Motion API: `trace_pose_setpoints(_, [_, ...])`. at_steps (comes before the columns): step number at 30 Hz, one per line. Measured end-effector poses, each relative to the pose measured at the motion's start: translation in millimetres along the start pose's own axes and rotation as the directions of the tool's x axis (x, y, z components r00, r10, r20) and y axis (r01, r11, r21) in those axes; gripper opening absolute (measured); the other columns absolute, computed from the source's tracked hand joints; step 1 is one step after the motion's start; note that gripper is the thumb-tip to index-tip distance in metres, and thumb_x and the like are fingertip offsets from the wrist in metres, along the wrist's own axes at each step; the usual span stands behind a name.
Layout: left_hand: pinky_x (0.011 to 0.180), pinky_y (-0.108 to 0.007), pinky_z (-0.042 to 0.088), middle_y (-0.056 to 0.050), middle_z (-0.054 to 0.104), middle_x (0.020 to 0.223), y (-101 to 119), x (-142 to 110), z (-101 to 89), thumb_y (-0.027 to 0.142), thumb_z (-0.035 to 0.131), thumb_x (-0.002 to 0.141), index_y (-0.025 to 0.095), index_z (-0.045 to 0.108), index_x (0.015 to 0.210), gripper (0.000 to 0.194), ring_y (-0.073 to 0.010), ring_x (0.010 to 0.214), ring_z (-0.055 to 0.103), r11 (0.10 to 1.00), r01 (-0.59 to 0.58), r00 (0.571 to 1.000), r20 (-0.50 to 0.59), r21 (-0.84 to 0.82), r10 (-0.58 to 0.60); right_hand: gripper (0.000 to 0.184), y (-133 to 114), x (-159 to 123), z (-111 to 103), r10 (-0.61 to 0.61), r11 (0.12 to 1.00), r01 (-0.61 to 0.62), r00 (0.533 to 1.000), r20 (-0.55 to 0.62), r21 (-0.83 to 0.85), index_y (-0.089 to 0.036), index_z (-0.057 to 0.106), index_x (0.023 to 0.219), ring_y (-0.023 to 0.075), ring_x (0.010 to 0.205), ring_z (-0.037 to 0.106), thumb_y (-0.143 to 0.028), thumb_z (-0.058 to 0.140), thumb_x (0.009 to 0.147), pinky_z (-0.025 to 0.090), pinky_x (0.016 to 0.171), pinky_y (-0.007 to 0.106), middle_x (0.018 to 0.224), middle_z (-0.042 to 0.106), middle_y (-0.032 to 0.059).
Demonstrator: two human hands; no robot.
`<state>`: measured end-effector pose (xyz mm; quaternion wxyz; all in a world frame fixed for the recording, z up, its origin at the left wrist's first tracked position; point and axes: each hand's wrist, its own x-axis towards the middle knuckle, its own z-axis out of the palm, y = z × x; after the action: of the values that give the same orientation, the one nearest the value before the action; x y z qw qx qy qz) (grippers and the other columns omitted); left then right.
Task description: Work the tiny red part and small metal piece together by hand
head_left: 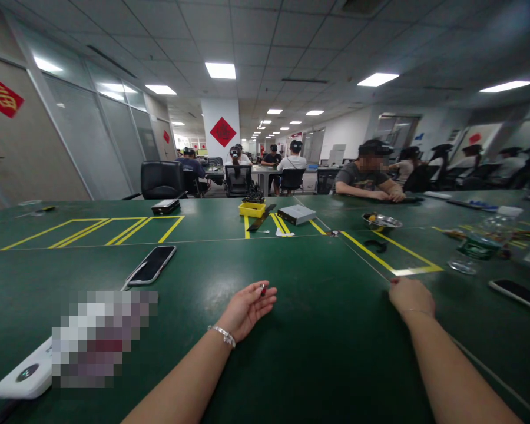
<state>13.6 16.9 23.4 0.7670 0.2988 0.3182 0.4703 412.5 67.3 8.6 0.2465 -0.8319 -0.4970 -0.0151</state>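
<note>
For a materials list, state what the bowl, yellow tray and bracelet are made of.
The bowl looks like stainless steel, its polished surface shining. The tray looks like moulded plastic, matte bright yellow. The bracelet on the left wrist looks like silver-coloured metal, glinting; plated or solid, can't tell.

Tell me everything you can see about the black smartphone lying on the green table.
The black smartphone lies flat and face up on the green table, set diagonally ahead and left of the person's left hand. Its dark glass screen is glossy and unlit, framed by a thin pale edge with rounded corners. A thin pale strip lies along its lower-left side.
</note>
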Motion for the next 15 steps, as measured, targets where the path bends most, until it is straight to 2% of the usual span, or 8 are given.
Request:
trace_pose_setpoints(2, [0.068, -0.025, 0.047, -0.01, 0.059, 0.095, 0, 0, 0.4, 0.017, 0.049, 0.076, 0.014, 0.046, 0.097, 0.021, -0.0134, 0.076, 0.061, 1.0, 0.001, 1.0, 0.007, 0.012, -0.002, 0.021, -39, -17, -2, -0.009, 0.988, -0.002, 0.998, 0.069, 0.151, -0.015, 0.061, 0.077, 0.0248, 0.076, 0.054, -0.024, 0.046, 0.066, 0.042, 0.067, 0.04, 0.081, 0.058, 0.0124])
trace_pose_setpoints(3, [0.067, -0.024, 0.047, -0.01, 0.059, 0.095, -1, 0, 0.5, 0.017, 0.05, 0.076, 0.014, 0.046, 0.097, 0.021, -0.0129, 0.076, 0.06, 1.0, -0.001, 1.0, 0.011, 0.022, 0.001, 0.019, -62, -28, -1, -0.035, 0.96, -0.001, 0.991, 0.126, 0.28, -0.016, 0.06, 0.077, 0.0214, 0.073, 0.055, -0.026, 0.049, 0.065, 0.042, 0.068, 0.037, 0.08, 0.059, 0.0096])
trace_pose_setpoints(5, [0.064, -0.021, 0.047, -0.008, 0.06, 0.092, -2, 0, 0.5, 0.016, 0.053, 0.074, 0.015, 0.047, 0.095, 0.022, -0.0115, 0.075, 0.06, 0.999, -0.008, 1.0, 0.018, 0.042, 0.007, 0.019, -108, -54, 3, -0.155, 0.799, -0.06, 0.941, 0.302, 0.598, -0.016, 0.059, 0.078, 0.015, 0.066, 0.055, -0.027, 0.053, 0.064, 0.044, 0.066, 0.031, 0.073, 0.059, 0.0053])
trace_pose_setpoints(7, [0.062, -0.019, 0.046, -0.007, 0.06, 0.089, -2, 0, 0.3, 0.014, 0.055, 0.072, 0.015, 0.047, 0.093, 0.022, -0.0101, 0.073, 0.06, 0.999, -0.018, 1.0, 0.025, 0.052, 0.017, 0.016, -147, -84, 6, -0.288, 0.586, -0.173, 0.869, 0.402, 0.792, -0.014, 0.057, 0.074, 0.0113, 0.064, 0.054, -0.024, 0.058, 0.061, 0.044, 0.065, 0.026, 0.071, 0.059, 0.0035])
trace_pose_setpoints(9, [0.06, -0.017, 0.045, -0.005, 0.06, 0.086, -3, -1, -0.2, 0.012, 0.056, 0.07, 0.016, 0.048, 0.091, 0.023, -0.009, 0.071, 0.059, 0.999, -0.031, 0.999, 0.029, 0.042, 0.029, 0.016, -174, -111, 7, -0.384, 0.393, -0.322, 0.793, 0.472, 0.861, -0.013, 0.056, 0.071, 0.0088, 0.062, 0.053, -0.022, 0.062, 0.059, 0.043, 0.063, 0.022, 0.071, 0.059, 0.0029])
trace_pose_setpoints(11, [0.06, -0.017, 0.045, -0.005, 0.061, 0.084, -2, -1, -0.8, 0.012, 0.057, 0.07, 0.016, 0.049, 0.09, 0.022, -0.0089, 0.07, 0.059, 0.999, -0.038, 0.999, 0.033, 0.019, 0.038, 0.019, -188, -132, 7, -0.455, 0.268, -0.467, 0.71, 0.538, 0.843, -0.013, 0.055, 0.073, 0.0064, 0.058, 0.052, -0.022, 0.064, 0.058, 0.043, 0.058, 0.019, 0.072, 0.059, 0.0026])
trace_pose_setpoints(13, [0.059, -0.018, 0.045, -0.004, 0.061, 0.083, -2, -1, -1.7, 0.014, 0.056, 0.071, 0.016, 0.05, 0.091, 0.021, -0.0093, 0.069, 0.059, 0.999, -0.036, 0.999, 0.036, -0.007, 0.036, 0.02, -192, -145, 7, -0.504, 0.209, -0.568, 0.635, 0.586, 0.796, -0.014, 0.054, 0.074, 0.0043, 0.053, 0.05, -0.023, 0.065, 0.059, 0.041, 0.051, 0.017, 0.07, 0.06, 0.0018])
trace_pose_setpoints(15, [0.058, -0.018, 0.045, -0.004, 0.061, 0.077, -2, 0, -2.6, 0.018, 0.054, 0.073, 0.015, 0.052, 0.093, 0.02, -0.0095, 0.067, 0.059, 0.999, -0.024, 0.999, 0.04, -0.027, 0.025, 0.018, -191, -150, 10, -0.523, 0.183, -0.625, 0.592, 0.613, 0.759, -0.014, 0.053, 0.071, 0.0033, 0.051, 0.049, -0.023, 0.064, 0.061, 0.04, 0.048, 0.015, 0.067, 0.059, 0.001])
